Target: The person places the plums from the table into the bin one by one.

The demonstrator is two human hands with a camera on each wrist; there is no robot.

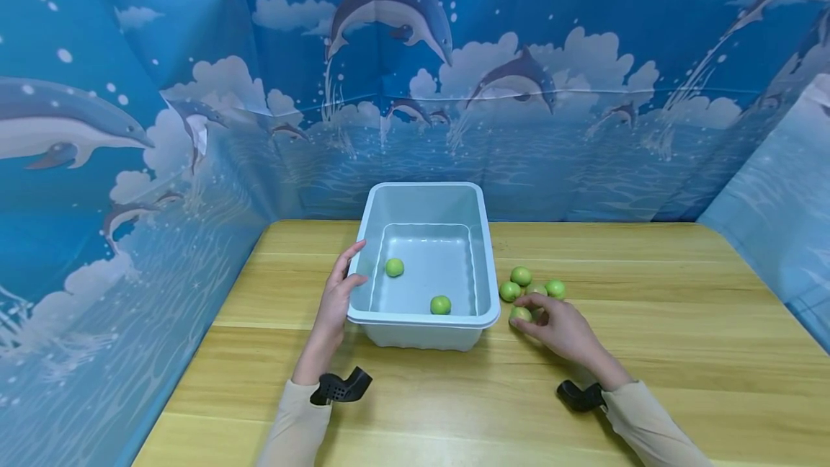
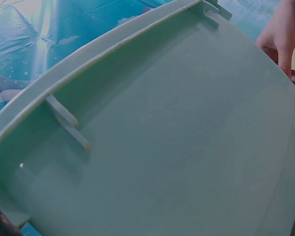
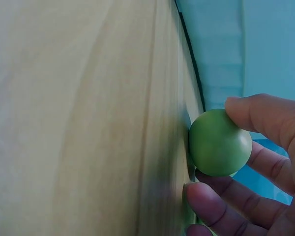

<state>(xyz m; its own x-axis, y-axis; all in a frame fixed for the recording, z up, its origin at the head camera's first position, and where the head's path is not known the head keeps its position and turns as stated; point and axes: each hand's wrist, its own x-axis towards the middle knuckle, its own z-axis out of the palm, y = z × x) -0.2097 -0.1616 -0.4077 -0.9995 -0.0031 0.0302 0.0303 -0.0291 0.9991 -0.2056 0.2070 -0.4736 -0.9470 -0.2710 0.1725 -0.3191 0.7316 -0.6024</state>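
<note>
Far left: dolphin-printed backdrop [image 1: 71,121], running on behind the table [image 1: 272,359]. Next, left hand [image 1: 333,301] at the left side of the pale blue tub [image 1: 421,337]; thumb over the rim, forefinger along it, fingers gripping the edge. Remaining fingers of this hand hidden. Tub stands on table. Inside, on its floor, two green fruits, well apart: first fruit [image 1: 394,267] near the left wall, second fruit [image 1: 440,305] near the front wall. Just right of the tub, on the table: loose fruits [image 1: 521,276] in a close cluster, partly covered by the hand; full count cannot be told. Right hand [image 1: 563,330] at the cluster's near side, thumb and fingers closed around the held fruit [image 3: 220,142]. Whether it touches the table: cannot tell.
</note>
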